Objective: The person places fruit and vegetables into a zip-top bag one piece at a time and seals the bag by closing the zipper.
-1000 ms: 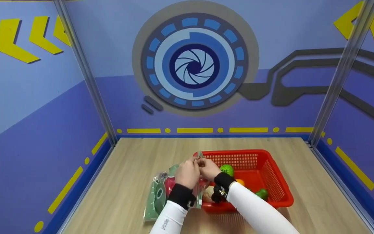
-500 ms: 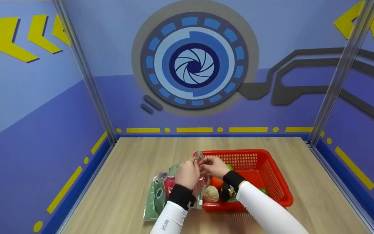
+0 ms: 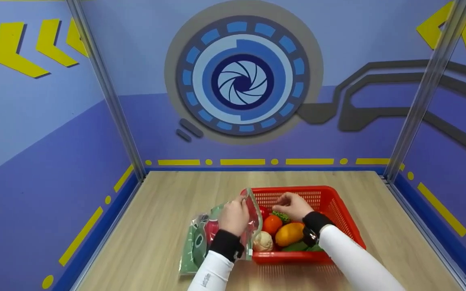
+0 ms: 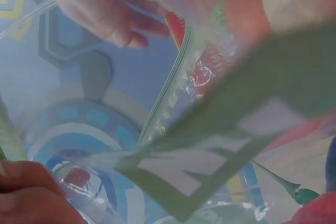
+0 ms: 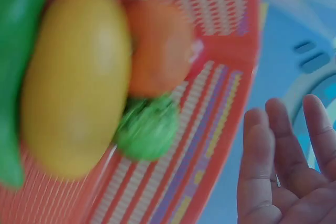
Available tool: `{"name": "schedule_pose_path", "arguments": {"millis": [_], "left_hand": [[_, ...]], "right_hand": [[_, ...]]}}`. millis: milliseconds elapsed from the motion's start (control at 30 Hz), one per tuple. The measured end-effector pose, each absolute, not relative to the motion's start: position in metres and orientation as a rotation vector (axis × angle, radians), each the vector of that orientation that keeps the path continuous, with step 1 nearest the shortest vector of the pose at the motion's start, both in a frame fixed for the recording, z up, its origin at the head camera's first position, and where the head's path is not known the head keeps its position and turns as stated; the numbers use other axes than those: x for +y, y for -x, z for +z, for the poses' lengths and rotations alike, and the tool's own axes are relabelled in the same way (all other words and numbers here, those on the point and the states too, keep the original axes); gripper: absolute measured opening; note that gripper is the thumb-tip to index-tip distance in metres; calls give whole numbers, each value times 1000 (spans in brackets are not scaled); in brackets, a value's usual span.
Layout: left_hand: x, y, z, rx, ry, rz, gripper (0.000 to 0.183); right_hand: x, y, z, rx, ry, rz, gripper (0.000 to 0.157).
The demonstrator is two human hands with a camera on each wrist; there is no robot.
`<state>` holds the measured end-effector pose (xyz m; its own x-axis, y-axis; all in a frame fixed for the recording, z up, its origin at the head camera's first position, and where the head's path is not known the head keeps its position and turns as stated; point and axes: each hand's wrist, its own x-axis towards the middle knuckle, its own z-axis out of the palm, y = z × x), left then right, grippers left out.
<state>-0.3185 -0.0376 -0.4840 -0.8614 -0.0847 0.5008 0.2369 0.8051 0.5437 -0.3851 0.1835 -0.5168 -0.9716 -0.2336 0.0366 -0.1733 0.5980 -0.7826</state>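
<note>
My left hand (image 3: 234,217) pinches the upper edge of a clear zip bag (image 3: 193,252) with green and pink print. The bag's mouth bows apart toward the basket, and its zip strip (image 4: 169,85) shows in the left wrist view. My right hand (image 3: 295,207) hovers over the red basket (image 3: 353,231) with fingers loosely bent and nothing in them; the right wrist view shows them spread. Below it in the basket lie a yellow mango-like fruit (image 3: 289,234), an orange-red round one (image 3: 272,224), a cauliflower (image 3: 263,241) and a patterned green ball-shaped piece (image 5: 148,128).
A long green vegetable (image 5: 18,72) lies along the basket's near side. Something red (image 3: 264,212) sits at its left end, beside the bag. The wooden table (image 3: 168,202) is bounded by blue-purple panels (image 3: 148,121) and metal posts (image 3: 109,87).
My right hand has left the bag's edge and moved right over the basket, uncovering the pieces in it. The bag's mouth has spread wider. My left hand stays in place.
</note>
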Motion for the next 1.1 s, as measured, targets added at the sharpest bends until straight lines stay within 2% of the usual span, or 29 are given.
{"name": "schedule_pose_path", "arguments": {"millis": [133,467,800,1100], "left_hand": [[-37,319,-484,-2477,112,-836,21],[-36,320,-485,-2486,100,-824,20],[-36,321,-485,-2503,103,-863,21],[-38,321,-487,-2490,103,-804,19]], "right_hand": [[198,385,-524,2786,387,-1168,42],[218,388,-544,2781,434,-918,59],[221,389,-555,2773,489,-717,54],[226,384,-559,2711,566,-566,69]]}}
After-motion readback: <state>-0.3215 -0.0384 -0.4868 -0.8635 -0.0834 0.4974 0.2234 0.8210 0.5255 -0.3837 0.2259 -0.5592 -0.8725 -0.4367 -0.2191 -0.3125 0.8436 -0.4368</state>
